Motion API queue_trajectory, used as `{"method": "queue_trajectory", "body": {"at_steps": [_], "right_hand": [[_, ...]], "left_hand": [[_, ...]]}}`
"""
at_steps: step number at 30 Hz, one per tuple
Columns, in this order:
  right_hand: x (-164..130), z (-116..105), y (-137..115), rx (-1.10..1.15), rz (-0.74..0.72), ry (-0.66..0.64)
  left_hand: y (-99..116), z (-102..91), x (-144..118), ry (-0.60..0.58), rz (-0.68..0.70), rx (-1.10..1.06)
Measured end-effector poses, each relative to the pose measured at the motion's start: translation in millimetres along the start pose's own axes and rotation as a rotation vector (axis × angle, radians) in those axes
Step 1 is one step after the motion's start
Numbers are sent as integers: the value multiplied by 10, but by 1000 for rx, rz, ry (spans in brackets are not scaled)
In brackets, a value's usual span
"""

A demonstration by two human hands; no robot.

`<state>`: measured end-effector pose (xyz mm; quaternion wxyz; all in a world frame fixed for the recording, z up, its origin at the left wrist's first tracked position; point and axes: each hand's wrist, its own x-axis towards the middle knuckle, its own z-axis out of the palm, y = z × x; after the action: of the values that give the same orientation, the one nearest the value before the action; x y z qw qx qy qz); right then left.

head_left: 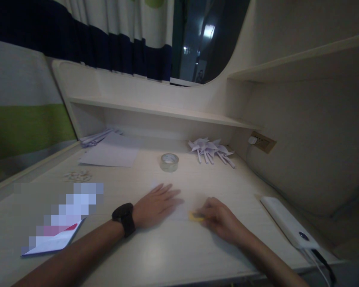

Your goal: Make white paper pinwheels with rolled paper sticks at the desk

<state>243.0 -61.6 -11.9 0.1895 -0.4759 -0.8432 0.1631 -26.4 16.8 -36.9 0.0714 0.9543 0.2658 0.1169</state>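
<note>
My left hand (158,203), with a black watch (124,218) on its wrist, lies flat with the fingers stretched out. Under its fingertips is a pale sheet of paper (181,212), hard to tell from the desk. My right hand (217,217) is closed around a small yellow tool (196,216) at the right side of that sheet. Motion blur hides the tool's exact kind. Beyond both hands stands a roll of clear tape (169,162). Several paper pinwheels (209,149) with rolled paper sticks lie at the back right.
Stacked paper (112,150) and rolled paper sticks (97,137) lie at the back left, near a scatter of small pale pieces (77,175). A pixelated flat device (61,235) is beside my left forearm. At the right lies a white oblong device (287,221) with cables. A shelf (155,109) overhangs the back.
</note>
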Motion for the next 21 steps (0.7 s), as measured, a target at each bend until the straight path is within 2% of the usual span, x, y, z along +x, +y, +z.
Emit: {"method": "queue_trajectory", "body": {"at_steps": [8,15,21], "right_hand": [[-17,-22,-23,-22,-1,-7],[-28,-70,-21,45,18,-44],[-18,-107,-54,11,17,-33]], "left_hand": [[-16,38,5,45,21,2],[24,-27,-2,6,57,23],[79,-46,-5,2,50,14]]}}
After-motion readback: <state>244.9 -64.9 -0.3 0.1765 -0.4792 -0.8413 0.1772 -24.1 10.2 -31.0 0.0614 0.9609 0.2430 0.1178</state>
